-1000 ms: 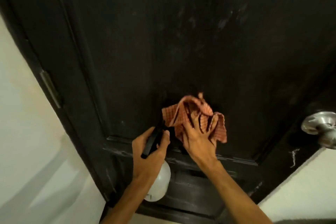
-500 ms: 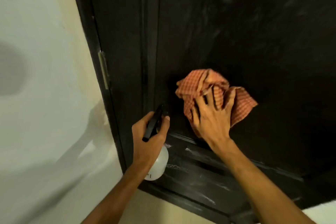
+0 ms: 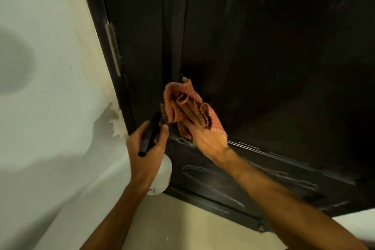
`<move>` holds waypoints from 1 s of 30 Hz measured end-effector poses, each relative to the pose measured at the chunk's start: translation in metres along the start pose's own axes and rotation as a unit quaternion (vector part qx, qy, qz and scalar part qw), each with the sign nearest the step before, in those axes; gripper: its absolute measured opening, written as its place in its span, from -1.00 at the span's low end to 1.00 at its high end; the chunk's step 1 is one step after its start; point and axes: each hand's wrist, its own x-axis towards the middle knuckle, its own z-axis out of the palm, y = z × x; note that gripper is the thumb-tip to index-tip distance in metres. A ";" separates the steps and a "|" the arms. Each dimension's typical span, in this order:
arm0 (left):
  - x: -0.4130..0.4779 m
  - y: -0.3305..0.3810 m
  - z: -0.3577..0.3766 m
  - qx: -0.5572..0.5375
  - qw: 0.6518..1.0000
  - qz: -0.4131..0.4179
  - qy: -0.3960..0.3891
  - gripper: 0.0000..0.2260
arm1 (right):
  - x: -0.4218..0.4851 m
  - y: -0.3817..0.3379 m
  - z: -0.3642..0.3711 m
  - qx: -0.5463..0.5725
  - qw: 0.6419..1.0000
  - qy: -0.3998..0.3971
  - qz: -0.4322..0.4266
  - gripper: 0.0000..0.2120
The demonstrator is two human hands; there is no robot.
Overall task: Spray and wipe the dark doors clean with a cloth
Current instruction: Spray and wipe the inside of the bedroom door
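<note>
Head view — cloth (image 3: 175, 105) under right hand (image 3: 209, 138), by hinge-side edge of door (image 3: 263, 46)

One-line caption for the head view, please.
Right hand presses an orange checked cloth against the dark door while the left hand grips a white spray bottle.

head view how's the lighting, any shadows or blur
Head view: dim, warm light; the black panelled wooden door is nearly featureless at right; soft shadows fall on the pale plaster wall; the orange checked cloth looks slightly soft.
</note>
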 end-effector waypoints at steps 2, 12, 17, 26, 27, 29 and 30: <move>-0.006 -0.006 0.003 0.020 1.000 0.009 -0.008 -0.88 | -0.026 -0.006 0.008 -0.025 0.999 -0.023 -0.032 -0.33; -0.052 0.005 0.061 0.004 0.998 -0.025 -0.051 -0.92 | -0.133 0.077 0.013 0.011 0.975 0.028 0.220 -0.45; -0.081 0.036 0.116 -0.009 0.993 0.012 -0.117 -0.94 | -0.176 0.104 0.020 -0.028 0.979 0.050 0.193 -0.65; -0.127 0.067 0.205 -0.027 0.981 0.023 -0.192 -0.85 | -0.245 0.125 0.023 0.072 0.936 0.143 0.314 -0.36; -0.130 0.071 0.212 -0.033 0.979 0.027 -0.200 -0.87 | -0.244 0.135 0.013 0.063 0.928 0.172 0.324 -0.48; -0.134 0.073 0.223 -0.041 0.976 0.034 -0.211 -0.89 | -0.236 0.157 -0.011 0.070 0.881 0.249 0.396 -0.55; -0.137 0.073 0.230 -0.040 0.975 0.036 -0.216 -0.88 | -0.236 0.168 -0.018 0.086 0.853 0.270 0.438 -0.44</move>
